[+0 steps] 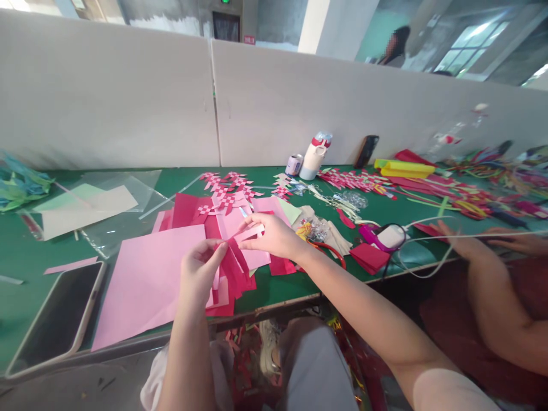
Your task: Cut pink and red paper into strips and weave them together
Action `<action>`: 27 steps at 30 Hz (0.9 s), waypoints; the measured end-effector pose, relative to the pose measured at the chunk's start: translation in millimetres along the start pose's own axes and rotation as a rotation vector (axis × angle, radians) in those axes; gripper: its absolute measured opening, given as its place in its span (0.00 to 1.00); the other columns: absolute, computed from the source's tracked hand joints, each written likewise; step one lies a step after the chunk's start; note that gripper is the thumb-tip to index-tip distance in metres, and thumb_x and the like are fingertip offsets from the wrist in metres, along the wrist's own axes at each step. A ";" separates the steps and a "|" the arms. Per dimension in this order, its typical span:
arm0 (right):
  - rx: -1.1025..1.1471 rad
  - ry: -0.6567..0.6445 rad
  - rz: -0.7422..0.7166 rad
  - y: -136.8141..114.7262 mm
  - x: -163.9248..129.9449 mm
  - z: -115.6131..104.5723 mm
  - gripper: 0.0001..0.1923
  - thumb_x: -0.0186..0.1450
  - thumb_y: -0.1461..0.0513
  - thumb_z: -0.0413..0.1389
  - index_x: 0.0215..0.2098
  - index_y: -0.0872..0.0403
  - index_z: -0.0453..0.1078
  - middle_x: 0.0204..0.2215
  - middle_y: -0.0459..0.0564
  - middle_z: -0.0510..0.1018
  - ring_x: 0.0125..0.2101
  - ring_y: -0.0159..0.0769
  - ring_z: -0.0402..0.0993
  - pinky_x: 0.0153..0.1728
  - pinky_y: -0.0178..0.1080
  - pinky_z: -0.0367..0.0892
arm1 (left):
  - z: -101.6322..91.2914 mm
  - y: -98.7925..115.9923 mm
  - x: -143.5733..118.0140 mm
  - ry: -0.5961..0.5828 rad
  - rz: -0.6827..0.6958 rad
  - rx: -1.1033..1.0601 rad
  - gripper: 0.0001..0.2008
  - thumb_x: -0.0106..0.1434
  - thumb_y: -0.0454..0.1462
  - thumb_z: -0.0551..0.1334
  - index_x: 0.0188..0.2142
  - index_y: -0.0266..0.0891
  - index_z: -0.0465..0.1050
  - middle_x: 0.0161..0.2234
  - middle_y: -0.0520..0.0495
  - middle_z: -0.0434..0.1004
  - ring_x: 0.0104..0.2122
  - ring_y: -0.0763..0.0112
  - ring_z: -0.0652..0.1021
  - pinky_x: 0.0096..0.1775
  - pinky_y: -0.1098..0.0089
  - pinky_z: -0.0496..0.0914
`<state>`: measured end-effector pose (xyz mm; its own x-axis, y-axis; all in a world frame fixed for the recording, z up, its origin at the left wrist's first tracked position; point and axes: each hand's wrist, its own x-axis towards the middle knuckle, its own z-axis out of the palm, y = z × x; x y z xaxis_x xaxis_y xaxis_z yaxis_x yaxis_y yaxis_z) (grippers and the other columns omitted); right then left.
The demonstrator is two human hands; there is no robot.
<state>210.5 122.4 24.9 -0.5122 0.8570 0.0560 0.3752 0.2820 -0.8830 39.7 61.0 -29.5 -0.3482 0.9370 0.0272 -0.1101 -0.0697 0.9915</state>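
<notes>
Both hands' fingers (222, 249) pinch thin pink paper strips (250, 233).

A long green table (25, 251) fills the lower half of the frame, its near edge running from lower left up toward the right. Behind it, across the middle, stand two pale beige partition panels (107, 91), meeting at a vertical seam just left of centre. Above them, at top centre, a grey wall holds a dark doorway (226, 25). A white pillar (319, 25) rises right of it. In the upper right, a bright window (471, 45) lets in daylight beside a teal wall (372, 31).
</notes>
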 end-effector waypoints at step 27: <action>0.253 0.178 0.092 25.0 -8.2 45.9 0.16 0.55 0.52 0.62 0.33 0.57 0.77 0.30 0.50 0.80 0.32 0.35 0.75 0.34 0.36 0.67 | 0.5 1.7 0.2 0.038 -0.080 -0.069 0.15 0.42 0.43 0.73 0.28 0.37 0.79 0.27 0.46 0.81 0.31 0.66 0.79 0.35 0.69 0.74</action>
<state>188.6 102.6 -19.1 -0.3332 0.9423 0.0316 0.1985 0.1029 -0.9747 40.0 61.2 -27.8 -0.3705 0.9270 -0.0579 -0.2024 -0.0198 0.9791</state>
